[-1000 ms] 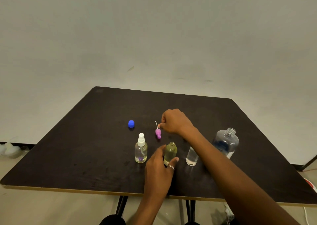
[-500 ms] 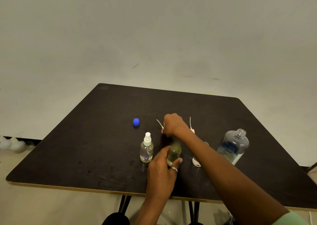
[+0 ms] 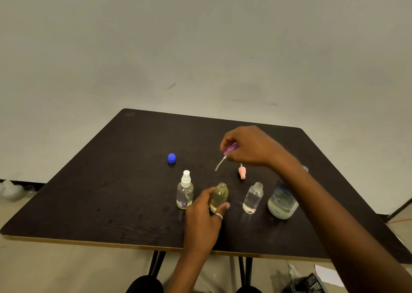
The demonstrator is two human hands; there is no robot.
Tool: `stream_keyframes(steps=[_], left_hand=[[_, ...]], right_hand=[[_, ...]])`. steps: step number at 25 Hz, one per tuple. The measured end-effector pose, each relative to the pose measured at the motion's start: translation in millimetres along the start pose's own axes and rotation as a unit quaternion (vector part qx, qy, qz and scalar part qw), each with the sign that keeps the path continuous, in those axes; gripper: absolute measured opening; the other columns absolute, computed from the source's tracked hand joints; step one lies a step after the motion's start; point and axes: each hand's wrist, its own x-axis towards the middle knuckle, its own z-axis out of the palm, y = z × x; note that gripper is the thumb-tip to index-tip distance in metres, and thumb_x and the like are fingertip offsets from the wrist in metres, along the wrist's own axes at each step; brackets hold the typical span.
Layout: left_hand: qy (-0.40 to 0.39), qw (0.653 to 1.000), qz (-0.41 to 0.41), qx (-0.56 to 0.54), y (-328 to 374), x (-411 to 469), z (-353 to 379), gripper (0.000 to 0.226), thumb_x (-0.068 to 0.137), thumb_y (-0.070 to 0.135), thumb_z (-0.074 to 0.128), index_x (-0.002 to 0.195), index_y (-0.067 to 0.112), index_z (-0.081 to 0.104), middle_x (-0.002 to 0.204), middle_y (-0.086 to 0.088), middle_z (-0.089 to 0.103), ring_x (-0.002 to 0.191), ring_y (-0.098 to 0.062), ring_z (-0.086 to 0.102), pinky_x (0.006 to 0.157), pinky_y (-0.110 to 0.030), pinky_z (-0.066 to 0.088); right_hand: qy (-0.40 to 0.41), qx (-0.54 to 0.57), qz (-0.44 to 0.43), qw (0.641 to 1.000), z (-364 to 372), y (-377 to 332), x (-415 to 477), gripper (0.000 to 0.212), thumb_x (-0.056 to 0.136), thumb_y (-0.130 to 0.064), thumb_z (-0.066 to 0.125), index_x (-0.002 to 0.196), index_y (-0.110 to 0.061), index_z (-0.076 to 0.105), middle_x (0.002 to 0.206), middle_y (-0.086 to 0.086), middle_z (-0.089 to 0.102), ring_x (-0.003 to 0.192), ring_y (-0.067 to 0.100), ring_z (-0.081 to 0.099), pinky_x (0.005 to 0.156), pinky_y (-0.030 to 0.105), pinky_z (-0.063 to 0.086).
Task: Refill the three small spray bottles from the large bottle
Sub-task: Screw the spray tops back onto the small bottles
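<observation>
The dark bench [image 3: 111, 192] carries the large bottle [image 3: 282, 201], uncapped at the right. The left hand [image 3: 202, 221] grips the open yellowish bottle [image 3: 219, 195], probably to steady it. The right hand [image 3: 247, 146] pinches a purple spray top [image 3: 230, 147] above the bench, likely to refit it. A blue cap [image 3: 171, 158] lies apart.

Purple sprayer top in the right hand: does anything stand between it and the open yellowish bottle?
Nothing visible does. The right hand holds the purple sprayer top beyond the yellowish bottle, whose neck is uncovered; the left hand grips only its body. The pink sprayer top lies on the table off to the side.
</observation>
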Motion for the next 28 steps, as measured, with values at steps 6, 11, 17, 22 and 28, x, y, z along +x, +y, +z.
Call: stream_keyframes(steps=[6,11,17,22,28], left_hand=[[0.002,1.0,0.005,0.001,-3,1,1,0.041,0.081,0.03,0.079,0.118,0.032,0.062,0.105,0.018,0.069,0.1,0.003,0.065,0.087,-0.022,0.055],[0.001,1.0,0.006,0.0,-2,1,1,0.041,0.081,0.03,0.079,0.118,0.034,0.061,0.104,0.021,0.067,0.1,0.005,0.064,0.087,-0.017,0.053],[0.0,1.0,0.013,-0.004,-6,0,1,0.039,0.081,0.032,0.078,0.117,0.034,0.061,0.103,0.02,0.069,0.099,0.006,0.064,0.085,-0.017,0.053],[-0.001,1.0,0.014,-0.007,-6,0,1,0.039,0.082,0.032,0.078,0.116,0.038,0.06,0.101,0.02,0.069,0.097,0.006,0.064,0.084,-0.017,0.054],[0.004,1.0,0.022,-0.011,-6,0,1,0.035,0.082,0.031,0.078,0.112,0.038,0.061,0.097,0.017,0.07,0.093,0.0,0.067,0.082,-0.027,0.058]], right_hand=[[-0.01,0.023,-0.044,0.999,-35,-3,-41,0.025,0.082,-0.013,0.07,0.101,-0.03,0.07,0.094,-0.02,0.064,0.084,-0.002,0.06,0.069,0.011,0.043],[-0.023,0.01,-0.056,0.998,-27,-10,-44,0.026,0.084,-0.009,0.067,0.103,-0.027,0.07,0.096,-0.017,0.062,0.086,0.002,0.06,0.071,0.013,0.047],[-0.05,-0.016,-0.081,0.995,-2,-20,-41,0.023,0.086,-0.01,0.066,0.104,-0.022,0.071,0.101,-0.008,0.066,0.088,0.006,0.062,0.072,0.014,0.047],[-0.052,-0.026,-0.079,0.995,25,-17,-37,0.023,0.085,-0.009,0.067,0.104,-0.021,0.071,0.102,-0.006,0.067,0.087,0.006,0.06,0.077,0.019,0.05],[-0.042,-0.034,-0.079,0.995,45,-12,-32,0.021,0.084,-0.008,0.067,0.102,-0.018,0.071,0.1,-0.004,0.068,0.083,0.005,0.058,0.064,0.01,0.038]])
